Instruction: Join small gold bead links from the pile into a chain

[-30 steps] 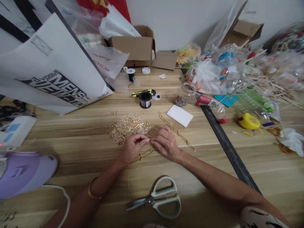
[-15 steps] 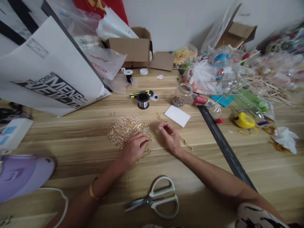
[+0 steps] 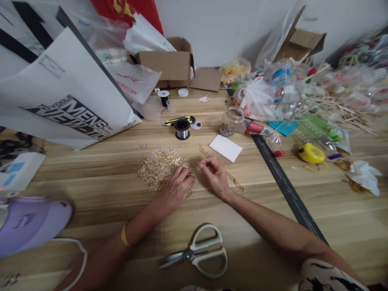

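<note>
A heap of small gold and silver metal pieces (image 3: 157,165) lies mid-table. My left hand (image 3: 175,186) rests at its right edge with fingers curled down and pressed together; whatever they hold is hidden. Just to the right, my right hand (image 3: 216,177) is closed in a pinch, thumb against fingertips, on something too small to make out. A thin gold chain (image 3: 238,182) lies partly under the right hand, and its other end shows beyond the fingers. A bit of gold chain (image 3: 189,194) peeks out beneath my left hand.
Scissors (image 3: 194,251) lie nearest me. A wire spool (image 3: 182,130), a white card (image 3: 226,148) and a jar of beads (image 3: 230,121) stand beyond the hands. A purple iron (image 3: 33,224) is at left, a tape measure (image 3: 311,153) at right.
My left hand has shifted slightly right and turned over more, now covering most of the short chain below it. My right hand has moved slightly left, its pinch kept.
</note>
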The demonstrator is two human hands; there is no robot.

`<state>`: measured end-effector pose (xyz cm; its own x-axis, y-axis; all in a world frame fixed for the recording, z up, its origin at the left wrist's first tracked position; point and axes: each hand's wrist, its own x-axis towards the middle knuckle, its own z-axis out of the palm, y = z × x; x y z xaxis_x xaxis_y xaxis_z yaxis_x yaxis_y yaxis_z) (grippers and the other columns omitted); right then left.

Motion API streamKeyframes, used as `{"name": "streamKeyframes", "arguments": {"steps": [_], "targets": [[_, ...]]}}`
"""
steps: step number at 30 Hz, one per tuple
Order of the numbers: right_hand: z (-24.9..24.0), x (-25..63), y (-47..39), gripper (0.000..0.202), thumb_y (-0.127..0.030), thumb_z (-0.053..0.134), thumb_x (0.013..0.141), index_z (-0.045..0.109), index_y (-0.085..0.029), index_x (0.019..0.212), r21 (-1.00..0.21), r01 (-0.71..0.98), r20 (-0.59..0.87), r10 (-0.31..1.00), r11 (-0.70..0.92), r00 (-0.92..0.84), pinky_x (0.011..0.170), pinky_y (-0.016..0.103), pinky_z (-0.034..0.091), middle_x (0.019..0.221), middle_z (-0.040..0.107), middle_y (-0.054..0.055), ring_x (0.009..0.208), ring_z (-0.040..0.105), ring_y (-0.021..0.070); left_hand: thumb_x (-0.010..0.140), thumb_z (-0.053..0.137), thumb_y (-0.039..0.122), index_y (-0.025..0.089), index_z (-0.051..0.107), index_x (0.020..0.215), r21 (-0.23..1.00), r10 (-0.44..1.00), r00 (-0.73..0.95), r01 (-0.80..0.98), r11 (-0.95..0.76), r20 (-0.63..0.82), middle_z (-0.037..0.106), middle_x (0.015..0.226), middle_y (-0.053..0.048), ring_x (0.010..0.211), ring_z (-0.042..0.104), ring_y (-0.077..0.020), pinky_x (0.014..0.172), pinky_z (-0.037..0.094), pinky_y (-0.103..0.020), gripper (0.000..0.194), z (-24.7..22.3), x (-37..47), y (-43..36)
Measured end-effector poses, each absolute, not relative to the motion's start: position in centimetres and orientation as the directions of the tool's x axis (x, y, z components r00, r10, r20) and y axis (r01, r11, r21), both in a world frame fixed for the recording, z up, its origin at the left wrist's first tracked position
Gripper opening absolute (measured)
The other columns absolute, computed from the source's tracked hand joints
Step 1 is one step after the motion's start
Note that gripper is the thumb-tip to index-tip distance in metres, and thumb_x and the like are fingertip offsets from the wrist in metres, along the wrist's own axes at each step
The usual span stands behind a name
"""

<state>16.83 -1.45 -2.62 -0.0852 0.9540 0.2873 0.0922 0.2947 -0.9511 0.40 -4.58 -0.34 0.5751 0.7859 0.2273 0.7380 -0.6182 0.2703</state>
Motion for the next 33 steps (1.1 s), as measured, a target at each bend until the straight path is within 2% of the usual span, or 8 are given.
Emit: {"name": "streamKeyframes", "arguments": {"steps": [9,15,20,26,33], "targets": [[-2.7,16.8,-1.4,0.014,-0.031,0.056,0.082,0.056,-0.018,0.078,-0.959,0.071,0.269,0.959,0.276,-0.092,0.068,0.025,0.043,0.075,0.055,0.001,0.073,0.052,0.0132,0.086,0.044,0.012,0.014,0.06,0.075,0.169,0.735,0.671,0.717,-0.676,0.091,0.056,0.085,-0.008,0.085,0.048,-0.021,0.077,0.044,-0.035,0.019,0.4,-0.1,-4.4],[-2.7,16.9,-1.3,0.015,-0.031,0.057,0.082,0.056,-0.017,0.078,-0.961,0.081,0.257,0.962,0.264,-0.086,0.066,0.025,0.043,0.074,0.055,0.0,0.071,0.052,0.0129,0.088,0.041,0.016,0.015,0.06,0.095,0.07,0.691,0.711,0.689,-0.722,0.127,0.055,0.094,-0.01,0.094,0.047,-0.024,0.081,0.042,-0.038,0.02,0.5,0.9,-4.9],[-2.6,16.8,-1.4,0.013,-0.029,0.057,0.082,0.056,-0.017,0.078,-0.966,0.061,0.246,0.965,0.252,-0.09,0.066,0.024,0.042,0.074,0.054,0.0,0.071,0.051,0.0123,0.086,0.049,0.025,0.014,0.057,0.104,0.02,0.697,0.706,0.701,-0.713,0.121,0.053,0.099,-0.012,0.098,0.046,-0.0272,0.084,0.041,-0.041,0.023,-0.1,1.3,-4.9],[-2.6,16.9,-1.3,0.014,-0.031,0.057,0.082,0.056,-0.018,0.078,-0.971,0.057,0.225,0.97,0.231,-0.096,0.067,0.025,0.042,0.075,0.054,0.0,0.072,0.052,0.0129,0.084,0.052,0.03,0.015,0.054,0.11,0.058,0.713,0.694,0.712,-0.7,0.097,0.053,0.103,-0.012,0.102,0.045,-0.0274,0.089,0.039,-0.042,0.03,-0.1,0.4,-5.3],[-2.6,16.9,-1.4,0.013,-0.03,0.056,0.083,0.057,-0.018,0.078,-0.971,0.046,0.229,0.967,0.235,-0.107,0.068,0.025,0.042,0.074,0.054,0.0,0.072,0.051,0.0131,0.086,0.05,0.027,0.014,0.058,0.102,0.159,0.701,0.703,0.684,-0.712,0.12,0.055,0.105,-0.012,0.104,0.045,-0.0267,0.089,0.041,-0.043,0.022,0.0,-1.7,-5.5]]}}
